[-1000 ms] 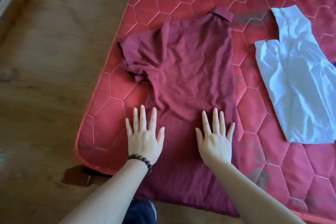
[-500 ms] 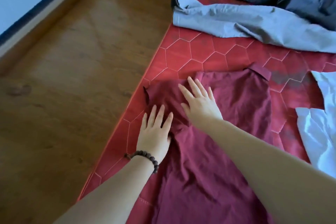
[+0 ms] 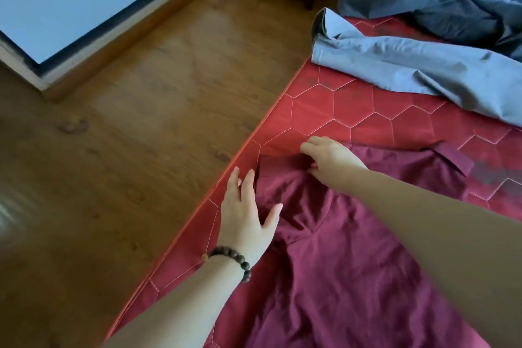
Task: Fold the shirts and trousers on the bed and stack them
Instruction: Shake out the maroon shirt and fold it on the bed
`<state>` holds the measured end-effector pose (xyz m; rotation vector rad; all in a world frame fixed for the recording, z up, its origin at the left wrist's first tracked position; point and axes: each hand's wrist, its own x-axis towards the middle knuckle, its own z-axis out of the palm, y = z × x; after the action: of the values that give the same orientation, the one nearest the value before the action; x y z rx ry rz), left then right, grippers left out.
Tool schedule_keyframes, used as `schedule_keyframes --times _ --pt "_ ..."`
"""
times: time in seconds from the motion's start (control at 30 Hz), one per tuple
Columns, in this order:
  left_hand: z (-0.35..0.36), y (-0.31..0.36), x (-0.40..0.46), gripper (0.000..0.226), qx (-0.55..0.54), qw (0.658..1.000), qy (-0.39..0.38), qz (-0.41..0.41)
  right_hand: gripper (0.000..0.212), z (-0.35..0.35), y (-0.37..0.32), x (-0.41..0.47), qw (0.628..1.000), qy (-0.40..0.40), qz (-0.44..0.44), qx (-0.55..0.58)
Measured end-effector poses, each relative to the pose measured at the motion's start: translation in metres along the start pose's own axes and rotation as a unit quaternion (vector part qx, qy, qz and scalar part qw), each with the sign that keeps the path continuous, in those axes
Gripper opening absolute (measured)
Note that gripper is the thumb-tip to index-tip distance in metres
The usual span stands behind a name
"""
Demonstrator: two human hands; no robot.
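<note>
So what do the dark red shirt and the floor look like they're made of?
The maroon shirt looks like soft matte woven cloth, perhaps cotton: it creases finely and has no sheen. The floor looks like wood or wood-look laminate, with brown grain, knots and a slight gloss.

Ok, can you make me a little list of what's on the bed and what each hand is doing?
shirt: maroon shirt spread on the red bed
left hand: fingers straight, resting at the shirt's edge
right hand: pinches the shirt's sleeve
other clothes: grey trousers, unfolded, farther up the bed
wrist: bead bracelet on the left
</note>
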<state>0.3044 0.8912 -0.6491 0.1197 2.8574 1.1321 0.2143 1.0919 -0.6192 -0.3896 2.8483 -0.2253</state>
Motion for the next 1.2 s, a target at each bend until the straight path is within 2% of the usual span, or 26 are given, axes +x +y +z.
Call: schedule_keyframes --times 0.07,0.1,0.2,0.3,0.4,0.43,0.53,0.6,0.7,0.8,0.87,0.93,1.0,1.1,1.13,1.2 --pt "0.003 0.011 0.011 0.092 0.048 0.997 -0.042 -0.050 0.037 -0.002 0.000 0.002 1.000 -0.023 0.008 0.011" --pt "0.005 0.016 0.014 0.090 0.078 0.992 -0.068 -0.071 0.041 -0.003 0.000 0.003 0.999 -0.043 0.016 0.011" --pt "0.005 0.026 0.020 0.042 0.138 0.977 -0.095 -0.130 0.034 -0.006 0.002 0.009 0.997 -0.083 0.002 0.001" --pt "0.000 0.027 0.026 0.042 0.064 0.989 -0.073 -0.110 0.026 -0.012 0.003 0.015 0.993 -0.069 0.009 0.093" --pt "-0.009 0.027 0.034 0.018 -0.046 0.994 0.008 -0.095 0.022 -0.017 0.002 0.025 0.981 0.007 0.043 0.188" --pt "-0.009 0.027 0.037 0.020 -0.052 0.992 0.027 -0.108 0.024 -0.017 0.002 0.028 0.981 0.019 0.051 0.185" --pt "-0.007 0.024 0.040 0.049 -0.053 0.984 0.037 -0.169 0.046 -0.009 0.006 0.030 0.995 0.025 0.074 0.061" --pt "-0.002 0.024 0.037 0.053 -0.070 0.981 0.034 -0.176 0.058 -0.003 0.008 0.025 0.994 0.046 0.098 0.030" --pt "0.003 0.022 0.030 0.059 -0.086 0.984 -0.006 -0.159 0.062 0.007 0.013 0.018 0.995 0.013 0.096 0.006" --pt "0.003 0.016 0.027 0.071 -0.096 0.987 -0.041 -0.118 0.044 0.012 0.015 0.016 0.995 -0.009 0.098 0.012" --pt "0.001 0.014 0.025 0.073 -0.082 0.994 -0.008 -0.079 0.032 0.013 0.014 0.018 0.996 0.030 0.087 0.015" --pt "-0.001 0.015 0.022 0.077 0.025 0.996 0.035 -0.084 0.033 0.017 0.013 0.016 0.993 0.077 0.092 -0.017" --pt "0.000 0.022 0.016 0.075 0.154 0.983 0.063 -0.075 0.042 0.020 0.009 0.007 0.985 0.128 0.107 -0.045" --pt "0.017 0.042 0.005 0.042 0.159 0.979 0.059 0.112 0.027 0.025 0.001 -0.013 0.962 0.258 0.067 -0.057" --pt "0.027 0.048 0.002 0.036 0.146 0.974 0.032 0.169 0.020 0.028 -0.001 -0.022 0.958 0.278 0.044 -0.060" --pt "0.046 0.057 -0.002 0.041 0.150 0.968 -0.063 0.189 0.018 0.039 -0.003 -0.039 0.966 0.255 0.001 -0.048"
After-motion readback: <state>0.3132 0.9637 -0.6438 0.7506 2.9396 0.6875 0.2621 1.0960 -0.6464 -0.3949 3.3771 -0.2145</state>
